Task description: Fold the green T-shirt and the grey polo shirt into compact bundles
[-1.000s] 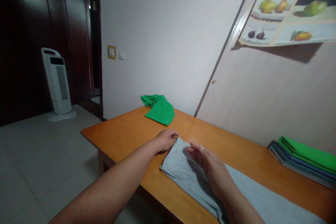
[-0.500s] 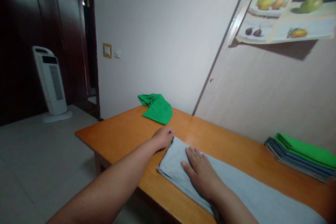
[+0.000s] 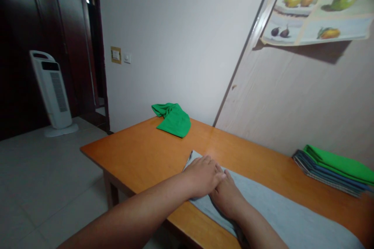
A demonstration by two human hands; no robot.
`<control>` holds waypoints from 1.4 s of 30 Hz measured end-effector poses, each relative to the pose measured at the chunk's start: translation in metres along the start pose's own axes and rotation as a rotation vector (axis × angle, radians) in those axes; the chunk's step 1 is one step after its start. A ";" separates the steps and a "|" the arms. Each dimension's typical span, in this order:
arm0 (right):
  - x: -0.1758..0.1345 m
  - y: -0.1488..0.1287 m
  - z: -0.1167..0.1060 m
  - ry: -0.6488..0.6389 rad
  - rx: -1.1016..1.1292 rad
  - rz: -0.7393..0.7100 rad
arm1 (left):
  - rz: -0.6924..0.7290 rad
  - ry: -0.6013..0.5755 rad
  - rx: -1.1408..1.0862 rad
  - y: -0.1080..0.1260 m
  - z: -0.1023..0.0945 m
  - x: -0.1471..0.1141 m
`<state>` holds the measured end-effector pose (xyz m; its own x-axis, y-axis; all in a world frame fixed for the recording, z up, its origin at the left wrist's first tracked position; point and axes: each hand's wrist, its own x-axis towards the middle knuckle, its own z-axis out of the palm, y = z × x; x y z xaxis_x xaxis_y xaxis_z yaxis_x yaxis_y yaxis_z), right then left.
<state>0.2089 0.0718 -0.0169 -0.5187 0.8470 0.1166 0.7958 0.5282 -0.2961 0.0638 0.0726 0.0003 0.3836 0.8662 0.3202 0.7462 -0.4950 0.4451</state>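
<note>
A long folded light grey cloth (image 3: 271, 202) lies flat along the front of the table, running toward the lower right. Near its left end, my left hand (image 3: 203, 177) rests palm down on the fabric with its fingers stretched out, their tips at my right hand. My right hand (image 3: 229, 198) also lies on the cloth, just right of the left one; its fingertips are partly covered by the left hand. The cloth's left corner shows beyond my left hand.
A crumpled green cloth (image 3: 175, 120) lies near the far corner of the orange-brown wooden table (image 3: 131, 155). At the right, folded cloths (image 3: 336, 167) are stacked with green on top. A white tower heater (image 3: 54, 89) stands on the floor at left.
My left hand has let go of the cloth's far left corner and moved right onto the cloth, against my right hand. My right hand has stayed in about the same place.
</note>
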 end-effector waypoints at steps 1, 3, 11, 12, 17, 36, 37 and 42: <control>0.000 -0.001 -0.001 -0.018 -0.002 0.014 | -0.033 -0.006 0.001 -0.003 0.003 -0.002; 0.000 -0.002 -0.003 -0.065 -0.001 0.048 | -0.092 -0.018 -0.002 -0.011 0.005 -0.006; 0.002 -0.005 -0.006 -0.102 0.022 0.080 | -0.153 -0.091 0.081 -0.019 0.003 -0.010; 0.002 -0.003 -0.005 -0.105 0.037 0.069 | -0.154 -0.094 0.096 -0.018 0.003 -0.010; -0.004 0.016 -0.013 -0.085 0.133 0.037 | -0.138 -0.133 0.171 -0.018 0.000 -0.012; -0.072 0.062 -0.028 -0.049 -0.187 0.392 | -0.161 -0.189 0.328 -0.024 -0.001 -0.011; -0.072 0.060 -0.028 -0.044 -0.189 0.392 | -0.160 -0.186 0.338 -0.024 0.000 -0.011; -0.071 0.056 -0.029 -0.019 -0.191 0.389 | -0.182 -0.206 0.386 -0.021 -0.003 -0.010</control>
<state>0.2993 0.0430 -0.0139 -0.1729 0.9849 0.0129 0.9758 0.1731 -0.1336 0.0422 0.0740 -0.0097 0.2987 0.9513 0.0760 0.9440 -0.3062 0.1230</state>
